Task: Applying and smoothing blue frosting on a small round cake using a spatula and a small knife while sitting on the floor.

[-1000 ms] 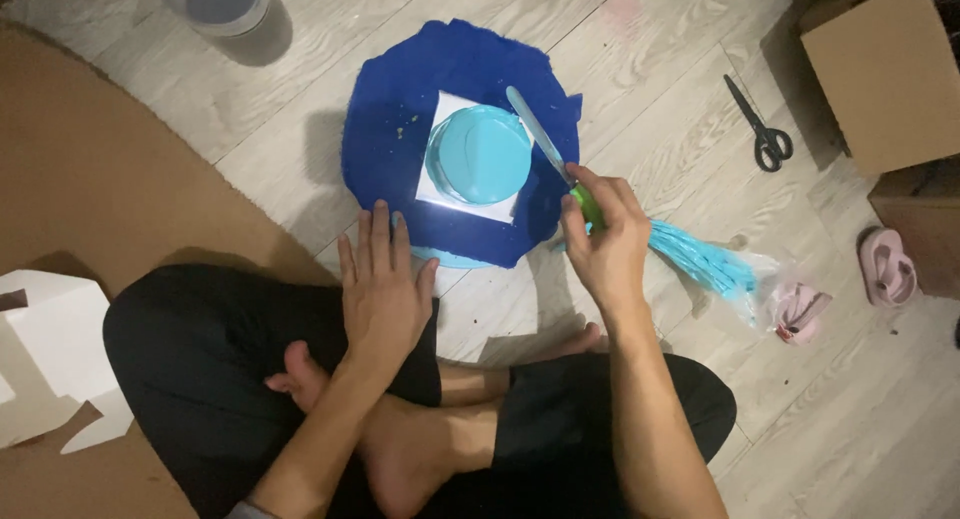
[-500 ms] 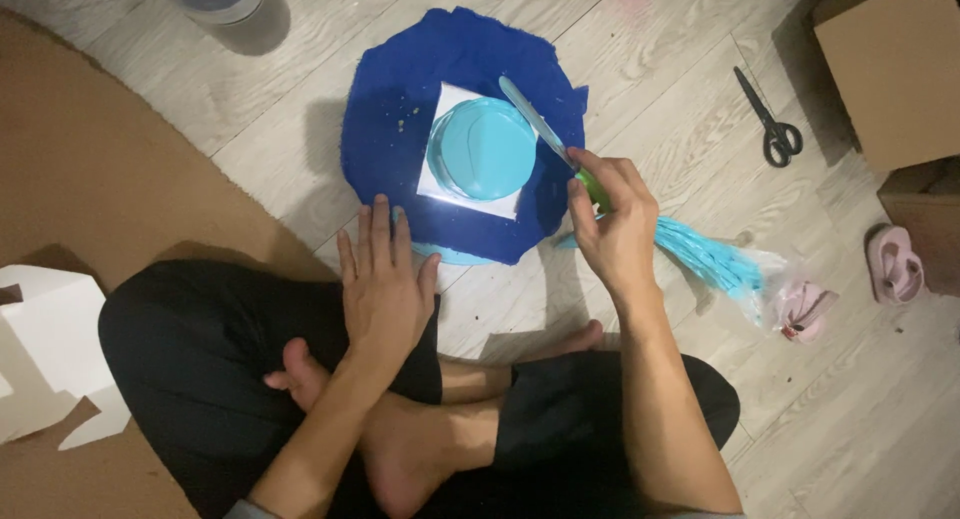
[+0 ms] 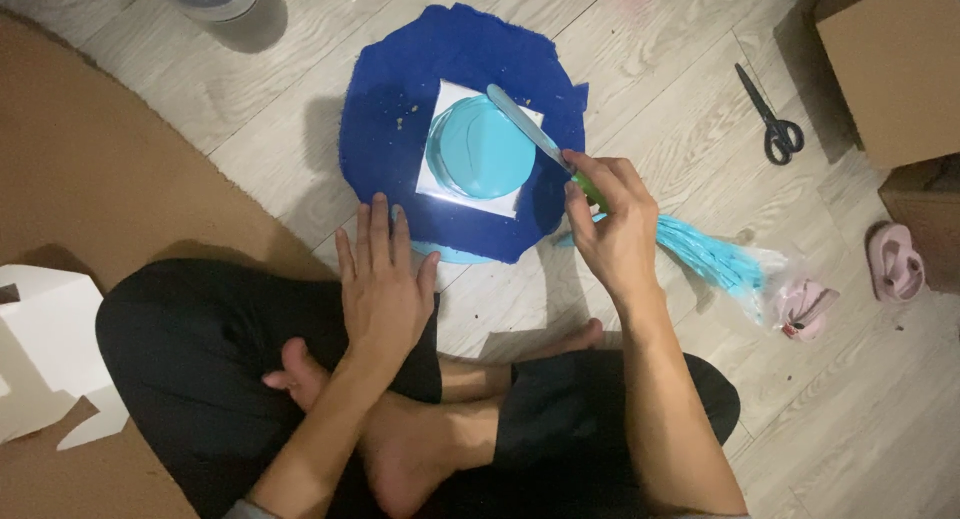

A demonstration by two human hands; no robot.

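Your right hand (image 3: 612, 229) is clamped on the spatula (image 3: 528, 129), blade slanting up-left over the turquoise cake (image 3: 478, 151) just beyond your knuckles on the blue mat (image 3: 390, 109), while your left hand (image 3: 382, 279) lies flat, fingers spread, nearer you.

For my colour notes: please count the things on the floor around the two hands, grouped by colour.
Blue: 3 - round cloth, iced cake, piping bag
White: 2 - square board, box
Pink: 2 - slipper, crumpled bag
Black: 1 - scissors
Brown: 1 - carton
Total: 9
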